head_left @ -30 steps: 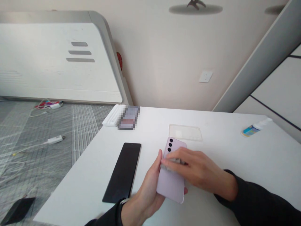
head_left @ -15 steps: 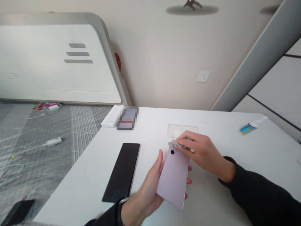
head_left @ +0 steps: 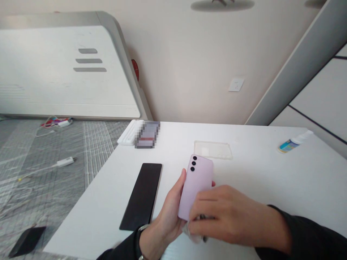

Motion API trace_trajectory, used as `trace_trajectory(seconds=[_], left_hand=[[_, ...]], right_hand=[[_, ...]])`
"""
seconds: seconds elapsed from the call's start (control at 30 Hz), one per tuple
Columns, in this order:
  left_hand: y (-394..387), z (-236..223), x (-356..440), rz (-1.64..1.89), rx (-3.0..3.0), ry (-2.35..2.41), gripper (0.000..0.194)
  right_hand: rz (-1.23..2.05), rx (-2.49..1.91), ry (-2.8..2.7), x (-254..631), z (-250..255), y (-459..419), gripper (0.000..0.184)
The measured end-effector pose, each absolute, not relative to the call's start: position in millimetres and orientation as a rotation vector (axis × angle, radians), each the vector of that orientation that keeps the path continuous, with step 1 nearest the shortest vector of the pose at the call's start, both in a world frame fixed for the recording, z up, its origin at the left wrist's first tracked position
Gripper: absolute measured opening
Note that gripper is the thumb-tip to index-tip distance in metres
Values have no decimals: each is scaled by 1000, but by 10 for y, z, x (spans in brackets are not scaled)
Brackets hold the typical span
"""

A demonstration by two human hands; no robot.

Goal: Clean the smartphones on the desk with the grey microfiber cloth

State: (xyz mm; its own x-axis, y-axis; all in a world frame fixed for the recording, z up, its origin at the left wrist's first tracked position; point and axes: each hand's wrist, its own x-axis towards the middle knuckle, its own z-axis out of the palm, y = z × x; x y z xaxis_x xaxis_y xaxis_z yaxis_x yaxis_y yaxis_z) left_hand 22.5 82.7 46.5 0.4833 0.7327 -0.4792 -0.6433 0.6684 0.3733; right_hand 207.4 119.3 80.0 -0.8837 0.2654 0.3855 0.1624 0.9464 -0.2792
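A lilac phone [head_left: 200,177] lies back side up in my left hand [head_left: 168,213], three black camera lenses at its top left. My left thumb runs along one long edge, and a fingertip shows at the other. My right hand [head_left: 226,213] is closed around a crumpled pale cloth [head_left: 192,234] with dark marks, at the lower end of the phone; its fingers hide that corner. Beyond the phone's top, a clear phone case [head_left: 214,150] lies on the white table [head_left: 255,177]. To the left rests a dark flat slab [head_left: 141,196] with a glossy face.
A spray bottle [head_left: 289,145] lies on its side at the right. At the back left are a white case [head_left: 130,133] and a pixelated flat item [head_left: 148,134]. A bed with a grey cover [head_left: 100,141] adjoins the table, holding a white charger [head_left: 65,161] and a black object [head_left: 27,242].
My right hand has moved with the cloth from the phone's top, by the cameras, down to its lower end. All three lenses and the whole clear case now show.
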Motion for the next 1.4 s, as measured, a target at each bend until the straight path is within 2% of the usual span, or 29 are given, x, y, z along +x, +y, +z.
trace_trajectory(seconds=[0.13,0.3,0.43,0.6,0.67,0.77,0.8,1.0,1.17,1.33,1.4], left_hand=[[847,469,229,884,139,640,53],[866,428,213,940,119,643,52],[884,447,177,965,117,642,48],[899,521,180,930,130,619,63],[901,527,193,963,144,636,54],[896,510,202,1058,188,672,21],[893,504,201,1072,203,680,17],[891,496,184,1083,242,738,23],[880,469,214,1067,255,750,21],[855,481,195,988,279,755,39],[845,484,185,966,293,755,42]], right_hand=[[87,-573,-2625,2155,861,1257,21],[345,-333,-2704,2177,894,1259,23],[246,-453,-2589,2195,878,1257,19],[347,-294,-2501,2105,798,1116,21],[339,-308,-2394,2112,752,1159,17],[287,-363,-2247,2156,693,1282,13],[276,-358,-2226,2159,685,1297,14],[462,-268,-2276,2072,748,1142,19],[136,-422,-2166,2099,715,1194,15],[157,-264,-2249,2066,686,1041,25],[140,-310,-2227,2091,669,1072,23]])
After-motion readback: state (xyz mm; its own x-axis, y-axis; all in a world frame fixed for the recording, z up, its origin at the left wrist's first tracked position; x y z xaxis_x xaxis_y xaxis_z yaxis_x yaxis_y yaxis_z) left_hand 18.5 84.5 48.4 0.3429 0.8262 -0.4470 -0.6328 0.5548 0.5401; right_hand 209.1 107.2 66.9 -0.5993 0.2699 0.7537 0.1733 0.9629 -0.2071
